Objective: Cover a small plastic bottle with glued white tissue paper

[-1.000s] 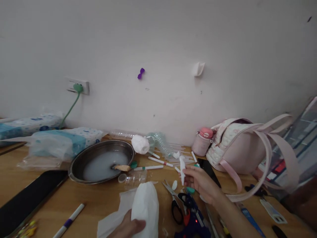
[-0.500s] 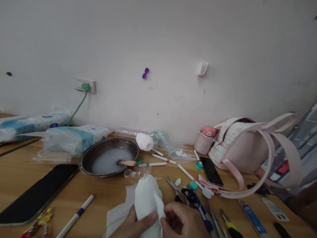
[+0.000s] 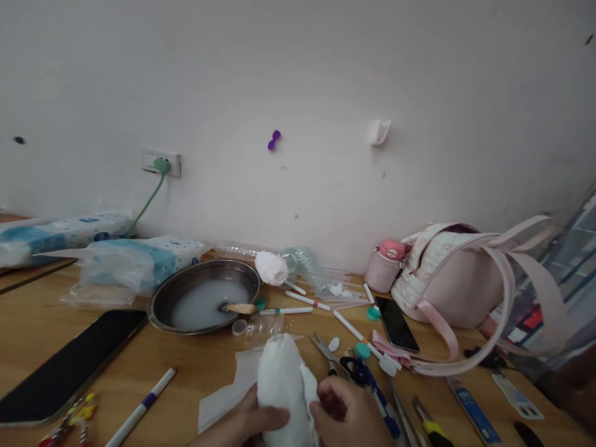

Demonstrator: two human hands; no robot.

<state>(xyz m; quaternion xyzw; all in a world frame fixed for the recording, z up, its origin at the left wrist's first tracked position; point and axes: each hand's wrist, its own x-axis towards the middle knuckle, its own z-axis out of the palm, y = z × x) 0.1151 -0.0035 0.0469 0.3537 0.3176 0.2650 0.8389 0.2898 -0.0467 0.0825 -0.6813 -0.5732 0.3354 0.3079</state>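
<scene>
An oblong form wrapped in white tissue point(image 3: 282, 388) stands upright at the bottom middle. My left hand point(image 3: 249, 419) is closed around its left side, thumb across the front. On the right side, my right hand point(image 3: 347, 413) pinches a loose flap of the tissue point(image 3: 310, 388) between thumb and fingers. What lies under the wrapping is hidden. Behind it, a flat sheet of tissue point(image 3: 246, 372) lies on the table. Scissors point(image 3: 326, 351) are just beyond my right hand.
A metal bowl point(image 3: 156, 310) holds cloudy liquid and a wooden-handled brush point(image 3: 242, 308). Tissue packs point(image 3: 162, 254) lie at the back left, a dark tablet-like slab point(image 3: 74, 363) nearer. A pink bag point(image 3: 456, 273), phone point(image 3: 395, 323), markers point(image 3: 144, 403) and a utility knife point(image 3: 433, 425) are around.
The wrapped form has shifted slightly right and its flap now stands out wider on the right side. Both hands keep their hold, the left one a little lower.
</scene>
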